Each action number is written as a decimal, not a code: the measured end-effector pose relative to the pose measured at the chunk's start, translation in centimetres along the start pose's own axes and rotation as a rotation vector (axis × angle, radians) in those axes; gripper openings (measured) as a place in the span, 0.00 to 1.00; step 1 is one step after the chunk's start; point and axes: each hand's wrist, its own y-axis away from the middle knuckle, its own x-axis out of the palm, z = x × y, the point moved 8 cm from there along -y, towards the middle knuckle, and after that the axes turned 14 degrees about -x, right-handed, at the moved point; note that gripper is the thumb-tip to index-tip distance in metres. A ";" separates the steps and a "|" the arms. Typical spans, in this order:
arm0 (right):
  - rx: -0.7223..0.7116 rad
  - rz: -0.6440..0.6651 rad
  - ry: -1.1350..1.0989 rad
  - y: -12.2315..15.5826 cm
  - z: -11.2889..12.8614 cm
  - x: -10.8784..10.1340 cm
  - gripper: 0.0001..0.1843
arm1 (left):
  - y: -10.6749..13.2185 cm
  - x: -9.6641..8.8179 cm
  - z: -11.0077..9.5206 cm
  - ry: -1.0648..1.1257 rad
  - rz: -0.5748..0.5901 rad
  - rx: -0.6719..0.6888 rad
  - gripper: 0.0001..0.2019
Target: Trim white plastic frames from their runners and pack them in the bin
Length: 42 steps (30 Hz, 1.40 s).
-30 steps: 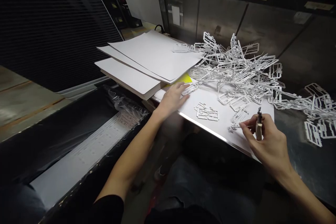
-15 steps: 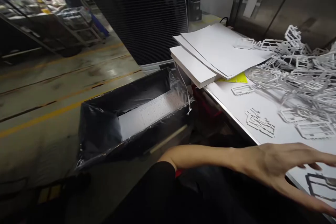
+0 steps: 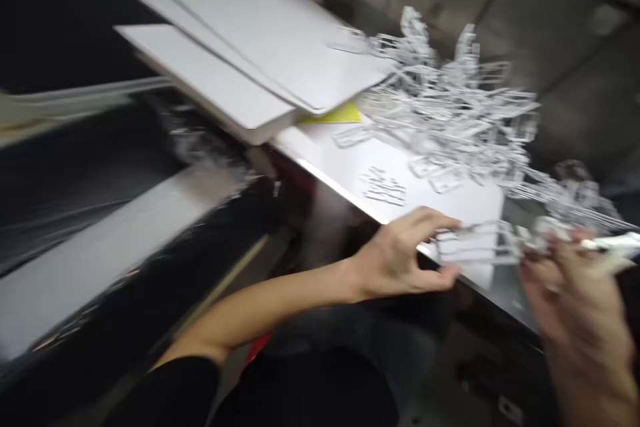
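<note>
Handling: light rim pinches suit me; thin pieces may bend. Table (image 3: 520,290), one, bearing one paper stack (image 3: 270,47). Black-lined box (image 3: 75,170), one, near-left of the stack. White frame heap (image 3: 460,117), right of the stack, too tangled to count. Hands, two: left hand (image 3: 393,257), fingers parted; right hand (image 3: 583,300), blurred; either's hold, I cannot tell. Loose frame (image 3: 475,256), one, between them, nearer me than the stack.

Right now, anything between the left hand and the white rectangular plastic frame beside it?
Nothing visible: the left hand curves around one end of the white rectangular plastic frame; motion blur hides whether they touch.
</note>
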 end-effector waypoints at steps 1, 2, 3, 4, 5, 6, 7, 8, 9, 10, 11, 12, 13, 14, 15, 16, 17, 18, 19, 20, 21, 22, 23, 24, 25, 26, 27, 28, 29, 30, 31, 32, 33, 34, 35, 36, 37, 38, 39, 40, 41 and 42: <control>0.039 -0.092 -0.063 0.3 -0.2 -1.9 0.18 | -0.3 -0.3 0.2 -0.018 -0.041 0.013 0.22; 0.067 -0.172 -0.152 0.6 -0.4 -3.1 0.18 | -0.5 -0.4 0.3 -0.061 -0.068 0.035 0.22; 0.083 -0.227 -0.240 0.9 -0.6 -4.0 0.19 | -0.7 -0.6 0.3 -0.113 -0.097 0.053 0.21; 0.093 -0.241 -0.301 1.1 -0.7 -4.4 0.20 | -0.9 -0.9 0.2 -0.169 -0.122 0.071 0.21; 0.102 -0.201 -0.313 1.3 -0.6 -4.5 0.20 | -1.0 -1.1 0.0 -0.225 -0.141 0.090 0.21; 0.105 -0.124 -0.266 1.7 -0.4 -4.5 0.21 | -1.1 -1.3 -0.3 -0.274 -0.157 0.108 0.21; 0.111 -0.023 -0.200 2.1 0.0 -4.3 0.22 | -1.1 -1.5 -0.6 -0.317 -0.169 0.126 0.21; 0.121 0.086 -0.134 2.6 0.4 -4.1 0.22 | -1.1 -1.7 -0.8 -0.352 -0.177 0.143 0.21; 0.131 0.194 -0.073 3.2 0.7 -3.8 0.23 | -1.2 -1.9 -1.0 -0.381 -0.185 0.155 0.21; 0.139 0.287 -0.023 3.8 1.1 -3.5 0.22 | -1.2 -2.0 -1.2 -0.404 -0.190 0.162 0.21; 0.143 0.356 0.011 4.2 1.5 -3.2 0.22 | -1.2 -2.0 -1.3 -0.424 -0.194 0.167 0.21; 0.147 0.401 0.027 4.5 1.9 -2.9 0.22 | -1.2 -2.0 -1.4 -0.442 -0.195 0.172 0.22; 0.149 0.429 0.032 4.6 2.2 -2.6 0.21 | -1.2 -2.0 -1.5 -0.457 -0.195 0.179 0.22; 0.149 0.445 0.032 4.6 2.4 -2.3 0.21 | -1.1 -1.9 -1.7 -0.468 -0.193 0.191 0.23; 0.146 0.453 0.026 4.5 2.5 -2.0 0.20 | -1.1 -1.8 -1.9 -0.475 -0.189 0.206 0.23; 0.143 0.455 0.016 4.3 2.5 -1.7 0.21 | -1.0 -1.7 -2.0 -0.478 -0.183 0.218 0.23; 0.141 0.456 0.007 4.2 2.4 -1.4 0.21 | -0.9 -1.6 -2.2 -0.479 -0.176 0.228 0.23; 0.139 0.459 -0.003 4.1 2.3 -1.2 0.22 | -0.8 -1.5 -2.3 -0.478 -0.169 0.233 0.23; 0.137 0.461 -0.014 4.0 2.3 -1.0 0.22 | -0.7 -1.4 -2.4 -0.477 -0.162 0.235 0.23; 0.136 0.464 -0.026 3.9 2.2 -0.9 0.22 | -0.6 -1.4 -2.4 -0.476 -0.157 0.235 0.23; 0.135 0.467 -0.037 3.9 2.1 -0.7 0.22 | -0.5 -1.4 -2.5 -0.476 -0.154 0.233 0.23; 0.136 0.472 -0.046 3.9 2.1 -0.6 0.21 | -0.5 -1.4 -2.5 -0.476 -0.150 0.231 0.23; 0.136 0.472 -0.054 3.9 2.2 -0.6 0.21 | -0.4 -1.4 -2.4 -0.476 -0.146 0.228 0.23; 0.136 0.469 -0.062 3.8 2.2 -0.6 0.20 | -0.4 -1.4 -2.4 -0.475 -0.141 0.227 0.23; 0.136 0.466 -0.070 3.8 2.3 -0.5 0.20 | -0.3 -1.4 -2.4 -0.475 -0.138 0.225 0.23; 0.139 0.464 -0.076 3.8 2.4 -0.5 0.20 | -0.3 -1.4 -2.4 -0.474 -0.135 0.224 0.23; 0.140 0.462 -0.079 3.8 2.5 -0.6 0.20 | -0.3 -1.4 -2.4 -0.472 -0.134 0.223 0.23; 0.142 0.462 -0.079 3.8 2.5 -0.6 0.20 | -0.3 -1.4 -2.3 -0.469 -0.134 0.221 0.23; 0.142 0.465 -0.075 3.8 2.6 -0.6 0.20 | -0.3 -1.5 -2.3 -0.466 -0.137 0.219 0.23; 0.140 0.468 -0.068 3.8 2.6 -0.6 0.20 | -0.4 -1.5 -2.3 -0.464 -0.140 0.217 0.23; 0.138 0.470 -0.060 3.8 2.6 -0.6 0.20 | -0.4 -1.5 -2.3 -0.466 -0.143 0.215 0.23; 0.135 0.469 -0.057 3.8 2.7 -0.7 0.20 | -0.4 -1.6 -2.3 -0.470 -0.143 0.214 0.23; 0.134 0.470 -0.059 3.8 2.7 -0.7 0.20 | -0.4 -1.6 -2.3 -0.474 -0.143 0.215 0.23; 0.133 0.470 -0.065 3.8 2.7 -0.6 0.20 | -0.4 -1.6 -2.3 -0.478 -0.142 0.216 0.23; 0.132 0.468 -0.072 3.8 2.7 -0.6 0.20 | -0.4 -1.7 -2.3 -0.480 -0.142 0.218 0.23; 0.131 0.467 -0.078 3.8 2.7 -0.6 0.20 | -0.4 -1.7 -2.4 -0.481 -0.140 0.218 0.23; 0.129 0.466 -0.082 3.8 2.7 -0.5 0.20 | -0.4 -1.7 -2.4 -0.482 -0.138 0.219 0.23; 0.126 0.465 -0.083 3.8 2.6 -0.5 0.20 | -0.4 -1.7 -2.4 -0.485 -0.135 0.220 0.22; 0.123 0.465 -0.084 3.8 2.6 -0.4 0.20 | -0.3 -1.6 -2.4 -0.488 -0.132 0.222 0.22; 0.121 0.464 -0.085 3.8 2.6 -0.4 0.20 | -0.3 -1.6 -2.5 -0.492 -0.127 0.225 0.22; 0.120 0.464 -0.088 3.8 2.6 -0.3 0.20 | -0.3 -1.6 -2.5 -0.494 -0.124 0.228 0.22; 0.121 0.463 -0.090 3.8 2.6 -0.3 0.20 | -0.2 -1.6 -2.5 -0.495 -0.121 0.231 0.22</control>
